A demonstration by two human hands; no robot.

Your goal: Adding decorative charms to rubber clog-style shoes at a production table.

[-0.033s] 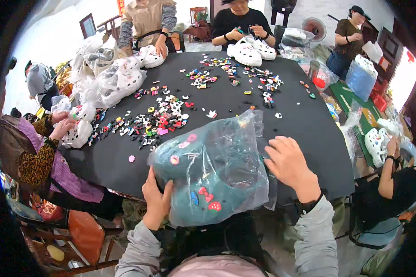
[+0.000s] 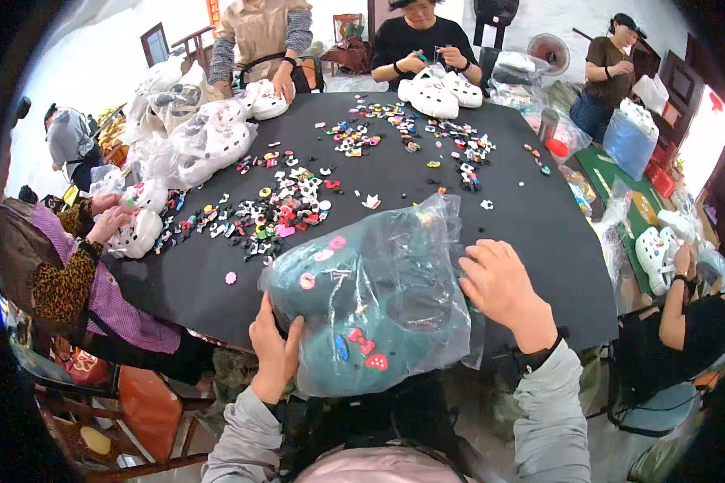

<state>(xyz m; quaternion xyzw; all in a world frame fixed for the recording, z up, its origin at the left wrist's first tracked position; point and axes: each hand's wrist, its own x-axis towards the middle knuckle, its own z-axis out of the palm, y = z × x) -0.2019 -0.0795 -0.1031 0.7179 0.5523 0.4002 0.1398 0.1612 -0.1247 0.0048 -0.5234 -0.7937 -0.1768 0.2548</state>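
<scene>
A pair of dark green clogs point(image 2: 395, 318) lies in a clear plastic bag point(image 2: 431, 221) at the table's near edge. Pink, red and blue charms point(image 2: 361, 342) show through the film on the clogs. My left hand point(image 2: 274, 342) grips the bagged clogs at their toe end, thumb on top and the other fingers partly hidden against the side. At the bag's right edge, by the heel end, my right hand point(image 2: 503, 290) rests with fingers bent and slightly apart. Its fingertips are close to the film; whether they touch it I cannot tell.
Many loose charms point(image 2: 286, 205) are scattered over the black table point(image 2: 540, 241). Bagged white clogs point(image 2: 213, 141) are heaped at the left. Co-workers sit or stand around the table, several with white clogs point(image 2: 431, 92). A green table point(image 2: 632, 209) stands at the right.
</scene>
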